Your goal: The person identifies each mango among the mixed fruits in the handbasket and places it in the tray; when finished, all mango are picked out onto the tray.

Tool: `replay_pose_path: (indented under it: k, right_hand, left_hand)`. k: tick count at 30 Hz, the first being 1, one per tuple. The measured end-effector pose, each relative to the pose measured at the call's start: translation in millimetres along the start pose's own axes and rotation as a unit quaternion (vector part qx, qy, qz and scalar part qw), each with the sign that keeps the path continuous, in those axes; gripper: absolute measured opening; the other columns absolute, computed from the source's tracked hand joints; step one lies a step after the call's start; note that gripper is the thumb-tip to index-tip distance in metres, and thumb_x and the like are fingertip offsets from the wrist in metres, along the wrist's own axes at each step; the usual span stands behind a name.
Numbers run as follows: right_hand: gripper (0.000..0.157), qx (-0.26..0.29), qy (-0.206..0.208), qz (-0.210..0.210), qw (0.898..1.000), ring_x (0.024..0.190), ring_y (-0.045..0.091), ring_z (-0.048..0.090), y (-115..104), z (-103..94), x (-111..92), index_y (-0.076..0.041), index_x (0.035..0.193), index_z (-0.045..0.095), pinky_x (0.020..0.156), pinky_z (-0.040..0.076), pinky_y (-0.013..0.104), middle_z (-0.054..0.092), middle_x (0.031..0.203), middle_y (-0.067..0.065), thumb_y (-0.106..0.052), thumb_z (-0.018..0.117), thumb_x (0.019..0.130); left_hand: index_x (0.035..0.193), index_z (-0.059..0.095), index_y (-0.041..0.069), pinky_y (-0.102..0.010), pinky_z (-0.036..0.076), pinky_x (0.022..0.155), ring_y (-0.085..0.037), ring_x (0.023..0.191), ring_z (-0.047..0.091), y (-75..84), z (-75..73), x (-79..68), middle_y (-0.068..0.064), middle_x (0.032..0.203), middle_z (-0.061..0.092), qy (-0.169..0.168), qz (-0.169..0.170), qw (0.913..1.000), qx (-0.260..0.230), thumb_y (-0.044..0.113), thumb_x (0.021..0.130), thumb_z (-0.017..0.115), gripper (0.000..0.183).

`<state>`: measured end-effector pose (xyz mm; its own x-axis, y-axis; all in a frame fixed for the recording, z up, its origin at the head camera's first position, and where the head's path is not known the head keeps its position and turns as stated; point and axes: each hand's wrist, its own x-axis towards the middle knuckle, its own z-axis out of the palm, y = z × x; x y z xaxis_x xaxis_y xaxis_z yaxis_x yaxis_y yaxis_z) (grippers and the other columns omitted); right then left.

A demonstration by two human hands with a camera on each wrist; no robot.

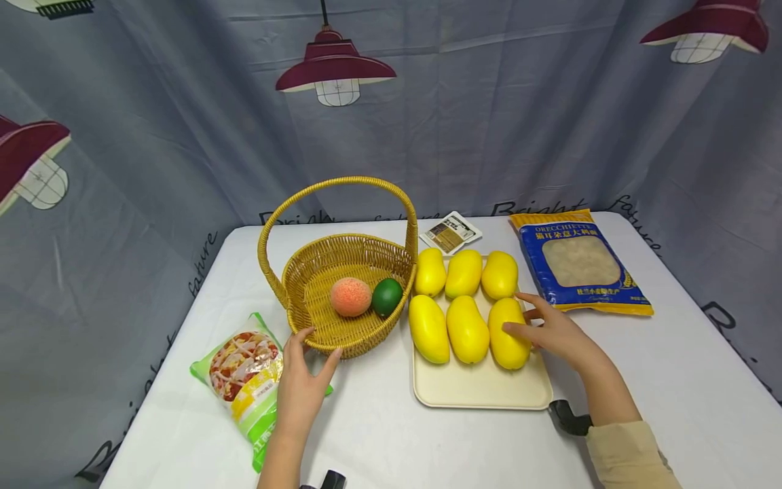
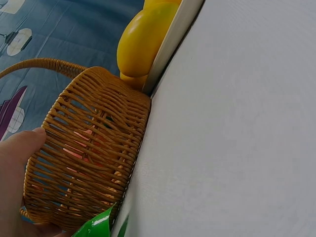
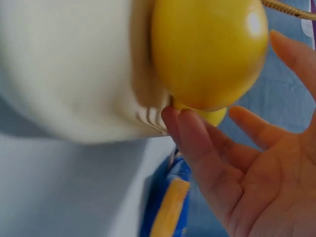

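Observation:
My left hand (image 1: 303, 387) holds the near rim of a golden wicker basket (image 1: 345, 343), with the thumb and fingers spread along it. Inside the basket lie an orange-pink peach-like fruit (image 1: 351, 297) and a dark green round fruit (image 1: 387, 297). At the right, my right hand (image 1: 559, 333) is around the nearest right-hand yellow mango (image 1: 509, 334). Its fingers lie loosely along the side in the right wrist view, while the thumb is close to the mango's surface. Several other mangoes (image 1: 468, 329) lie with it in two rows on a cream tray (image 1: 482, 394).
A green food bag (image 1: 247, 380) lies left of the basket, partly behind my left hand. Behind the tray is a small white-and-brown packet (image 1: 451, 233). A blue and yellow orecchiette bag (image 1: 580, 261) lies to the right. A grey printed curtain (image 1: 489, 136) hangs behind the white table (image 1: 379, 441).

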<state>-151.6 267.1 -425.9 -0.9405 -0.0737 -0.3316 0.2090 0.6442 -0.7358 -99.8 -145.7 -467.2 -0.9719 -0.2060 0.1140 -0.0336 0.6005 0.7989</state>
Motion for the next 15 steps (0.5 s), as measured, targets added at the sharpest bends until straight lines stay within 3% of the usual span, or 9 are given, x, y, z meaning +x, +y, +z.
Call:
replay_pose_path:
  k: [6,11,15]
  right_hand:
    - [0.095,-0.038,0.045,-0.014,0.998,0.120,0.049,0.041,-10.5,-12.3,-10.9,-0.013,0.155,0.015,0.088,0.044,0.062,0.037,0.142,0.029,-0.061,0.061,0.086]
    - [0.091,-0.041,0.088,-0.030,0.995,0.119,0.048,0.043,-19.8,-20.9,-24.5,-0.016,0.156,0.015,0.087,0.047,0.060,0.037,0.143,0.028,-0.059,0.059,0.089]
    - [0.085,-0.032,0.118,-0.061,0.991,0.118,0.045,0.046,-28.6,-19.6,-34.8,-0.019,0.155,0.019,0.086,0.048,0.059,0.040,0.142,0.026,-0.056,0.059,0.090]
  left_hand:
    - [0.140,0.035,0.021,-0.055,0.041,0.097,-0.030,0.128,0.044,0.3,-0.5,-2.1,-0.007,0.146,0.033,0.005,-0.002,1.0000,0.001,0.061,0.085,0.062,0.073]
    - [0.140,0.034,0.021,-0.056,0.041,0.098,-0.031,0.128,0.044,0.2,-1.7,-0.4,-0.008,0.147,0.032,0.002,-0.006,1.0000,0.002,0.061,0.085,0.062,0.074]
    - [0.144,0.033,0.018,-0.062,0.035,0.099,-0.039,0.136,0.030,3.1,-7.4,-0.5,-0.013,0.154,0.021,0.011,0.004,0.9998,0.018,0.057,0.086,0.065,0.076]
